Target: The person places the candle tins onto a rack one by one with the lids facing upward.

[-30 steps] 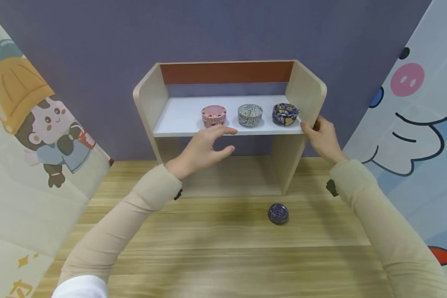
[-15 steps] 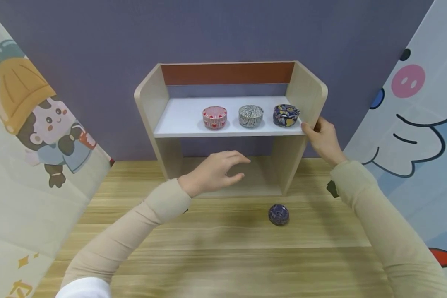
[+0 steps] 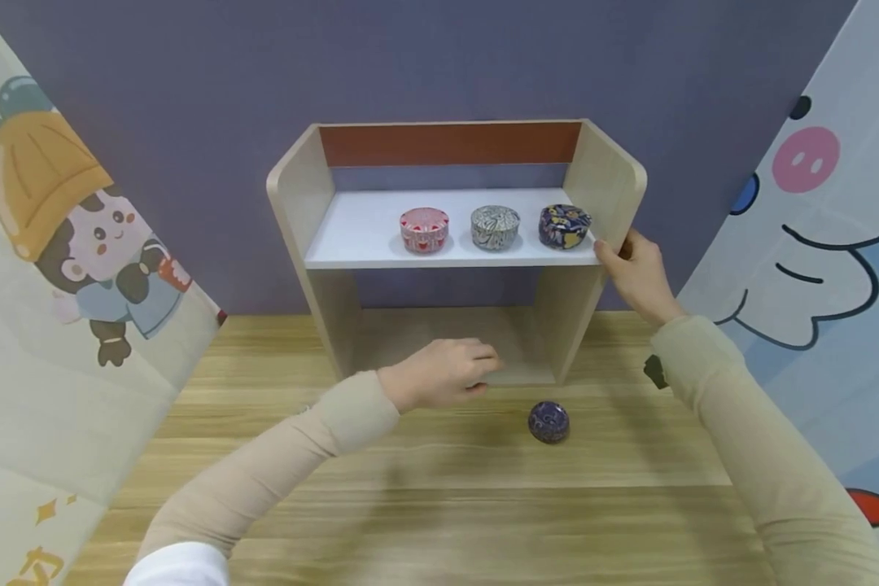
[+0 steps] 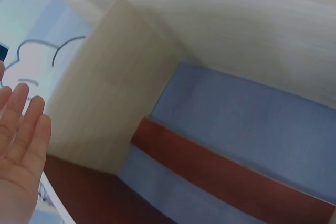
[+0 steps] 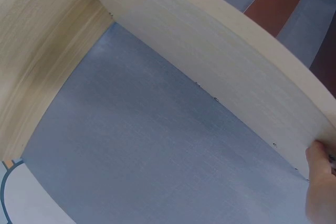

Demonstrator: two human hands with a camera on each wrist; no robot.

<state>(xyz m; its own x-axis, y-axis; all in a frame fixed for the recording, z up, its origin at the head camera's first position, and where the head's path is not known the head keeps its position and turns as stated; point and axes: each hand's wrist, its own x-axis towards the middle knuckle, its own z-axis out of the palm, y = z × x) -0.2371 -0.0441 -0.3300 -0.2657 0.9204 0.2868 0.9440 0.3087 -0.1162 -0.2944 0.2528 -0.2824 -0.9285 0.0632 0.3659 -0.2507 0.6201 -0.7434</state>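
My left hand [image 3: 447, 370] is over the table in front of the small shelf [image 3: 606, 175], holding nothing. Its fingers look straight and relaxed in the left wrist view, where the hand [image 4: 21, 156] shows at the left edge. To its right a round dark blue patterned tin [image 3: 548, 422] lies on the table, apart from the fingers. My right hand [image 3: 639, 273] grips the shelf's right side panel by its front edge. On the white upper board stand a pink tin with red hearts [image 3: 424, 230], a grey-white patterned tin [image 3: 494, 228] and a navy-and-yellow floral tin [image 3: 564, 226], beside my right thumb.
The shelf has a lower compartment [image 3: 381, 325] and a reddish-brown back strip [image 3: 450, 144]. It stands on a wood-grain table [image 3: 439, 521] against a blue-grey wall [image 3: 439, 57]. Cartoon-printed panels [image 3: 776, 268] flank both sides.
My left hand has come down and to the right, from the upper board's front edge to over the table near the dark blue tin. My right hand keeps its grip on the side panel.
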